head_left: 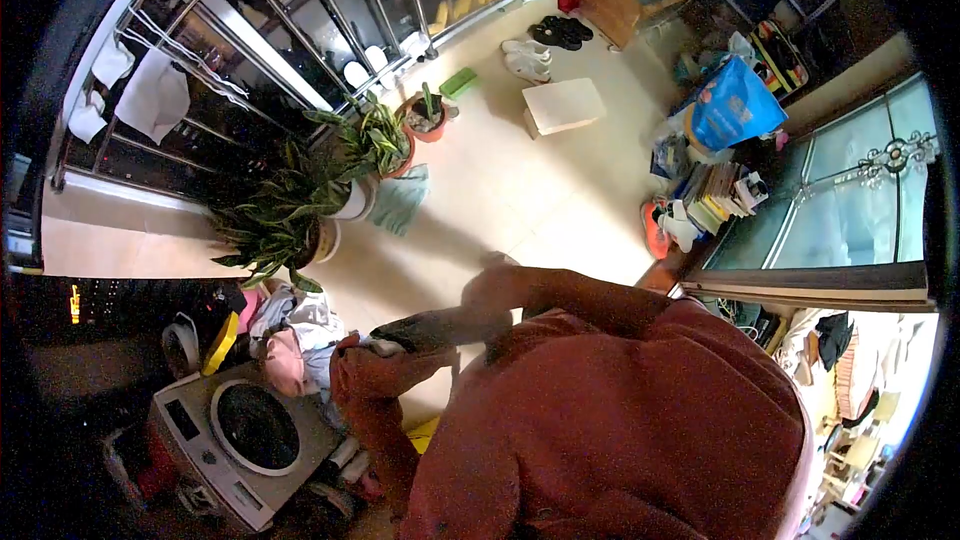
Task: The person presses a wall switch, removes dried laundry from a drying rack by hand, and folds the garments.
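1. so from my end of the feed, the right hand [495, 287] is out front over the tiled floor [520, 205], arm bent across the chest. it's blurred, so i can't tell if the fingers are spread or pinching.
2. left hand [362, 370] looks to be low by the laundry pile, but it's too dim for me to make out the fingers, so can't tell there either.
3. the dark cloth [430, 328] is between the two, running from near the right hand toward the laundry. can't tell what garment it is.
4. laundry pile [295, 340], pink and pale pieces, sits at the edge of the washing machine [240, 445], whose round door [255, 426] faces my camera.
5. beyond that i've got potted plants [375, 140] by the railing, with a pale green cloth [402, 200] on the floor just beside them.
6. farther out: pale box [563, 107], white shoes [526, 60] and black shoes [562, 32] near it, blue bag [738, 105] over to the right.
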Demonstrator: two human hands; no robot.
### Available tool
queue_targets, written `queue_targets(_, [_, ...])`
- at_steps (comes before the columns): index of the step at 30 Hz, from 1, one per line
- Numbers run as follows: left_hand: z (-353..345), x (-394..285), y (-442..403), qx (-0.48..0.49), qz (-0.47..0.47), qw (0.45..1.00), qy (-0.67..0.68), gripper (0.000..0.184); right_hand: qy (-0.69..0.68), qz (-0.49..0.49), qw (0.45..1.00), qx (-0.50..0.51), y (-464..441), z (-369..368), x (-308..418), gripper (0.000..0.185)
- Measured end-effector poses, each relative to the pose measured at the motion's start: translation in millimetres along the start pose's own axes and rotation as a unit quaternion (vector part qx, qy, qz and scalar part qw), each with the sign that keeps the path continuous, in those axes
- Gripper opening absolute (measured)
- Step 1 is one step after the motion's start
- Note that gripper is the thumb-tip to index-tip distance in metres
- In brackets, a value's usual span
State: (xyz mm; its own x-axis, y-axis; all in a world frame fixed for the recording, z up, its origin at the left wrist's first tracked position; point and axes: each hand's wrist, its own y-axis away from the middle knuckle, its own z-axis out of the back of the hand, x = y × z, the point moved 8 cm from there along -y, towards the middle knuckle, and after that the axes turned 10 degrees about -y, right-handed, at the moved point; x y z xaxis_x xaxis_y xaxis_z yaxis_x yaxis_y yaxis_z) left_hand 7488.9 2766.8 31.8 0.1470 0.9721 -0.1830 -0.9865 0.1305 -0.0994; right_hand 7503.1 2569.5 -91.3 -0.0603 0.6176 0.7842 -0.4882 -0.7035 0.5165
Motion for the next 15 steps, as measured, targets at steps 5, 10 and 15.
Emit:
queue_targets(5, [-10, 9, 6, 0.028, 0.135, 0.918, 0.372, 0.027, -0.345, 0.140, 0.908, -0.194, 38, 12, -21, 0.019])
queue_targets(10, [-53, 16, 25, 0.058, 0.267, 0.652, 0.707, 0.035, -0.640, 0.116, 0.710, -0.268, 67, 56, -1, 0.013])
queue_targets(15, [-53, 3, 14, 0.093, 0.198, 0.794, 0.567, 0.075, -0.530, 0.175, 0.798, -0.225, 70, 100, 46, 0.013])
